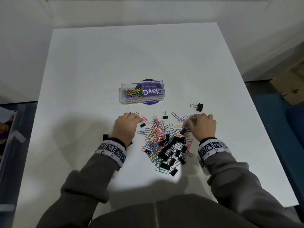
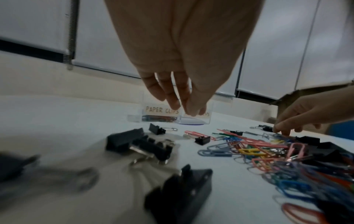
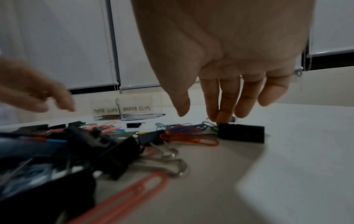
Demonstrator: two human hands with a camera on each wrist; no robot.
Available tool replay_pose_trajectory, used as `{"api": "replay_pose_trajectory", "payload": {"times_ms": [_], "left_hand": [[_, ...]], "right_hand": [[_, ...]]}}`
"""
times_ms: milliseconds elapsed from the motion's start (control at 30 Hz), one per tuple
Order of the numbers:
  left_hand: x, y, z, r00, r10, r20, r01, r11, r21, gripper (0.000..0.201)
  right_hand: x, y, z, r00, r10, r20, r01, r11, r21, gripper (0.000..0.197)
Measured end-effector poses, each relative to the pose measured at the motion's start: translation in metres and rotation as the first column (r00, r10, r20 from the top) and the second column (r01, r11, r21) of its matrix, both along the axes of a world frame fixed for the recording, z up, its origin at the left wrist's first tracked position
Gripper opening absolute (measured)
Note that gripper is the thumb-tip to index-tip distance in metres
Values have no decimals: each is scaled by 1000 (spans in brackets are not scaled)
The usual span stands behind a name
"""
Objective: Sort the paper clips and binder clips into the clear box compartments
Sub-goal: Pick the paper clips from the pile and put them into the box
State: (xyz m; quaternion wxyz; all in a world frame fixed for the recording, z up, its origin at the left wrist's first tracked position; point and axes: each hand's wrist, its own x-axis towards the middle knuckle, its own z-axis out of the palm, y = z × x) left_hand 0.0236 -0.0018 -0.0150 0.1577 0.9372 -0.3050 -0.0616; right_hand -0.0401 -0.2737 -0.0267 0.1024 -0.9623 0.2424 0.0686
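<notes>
Where clips point(image 1: 164, 143) tangle, table point(image 1: 92, 66) beneath

The table point(image 1: 115, 63) is white. The box point(image 1: 141, 93) is clear, with a purple label lettered in white. Paper clips point(image 1: 156, 134) show pink, blue, green, yellow, red and grey. Binder clips point(image 1: 199, 107) are black with silver handles. Sleeves point(image 1: 82, 181) are grey; wristbands point(image 1: 111, 150) carry black-and-white square patterns.
</notes>
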Motion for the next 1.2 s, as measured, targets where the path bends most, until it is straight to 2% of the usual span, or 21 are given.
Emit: {"api": "replay_pose_trajectory", "payload": {"times_ms": [67,133,200,333,500,600,667,767,867,1067,1200], "left_hand": [[11,-12,-3,998,-10,-65,16,995,102,49],[21,-20,-7,997,-46,-61,59,970,235,50],[28,-26,-10,995,-80,-55,93,951,296,43],[32,-32,-11,993,-91,-81,115,920,375,23],[35,-27,-9,993,-33,-109,69,934,350,5],[40,-29,-6,991,-5,-134,35,975,220,8],[40,-39,-3,984,-60,-170,89,982,168,16],[39,-58,-2,956,-203,-211,257,929,266,34],[42,-65,-5,941,-288,-177,337,852,401,34],[38,-55,-11,951,-285,-121,310,877,368,21],[32,-45,-12,967,-200,-161,243,916,320,18]], "right_hand": [[-3,7,-1,997,38,-68,-41,998,-41,50],[-5,13,-1,990,89,-106,-96,994,-60,55],[-5,16,0,987,106,-119,-110,994,-26,49],[-5,19,3,994,61,-95,-49,991,128,32],[-7,26,5,995,75,-61,-65,985,158,27],[-9,25,0,997,69,-34,-63,986,156,22],[-10,25,-1,998,68,-4,-66,982,179,19],[-11,25,4,997,67,50,-77,966,247,19],[-9,23,7,992,76,101,-103,950,296,22],[10,29,26,980,-53,193,-63,831,553,29],[53,48,41,965,-16,260,-159,756,636,23]]}}
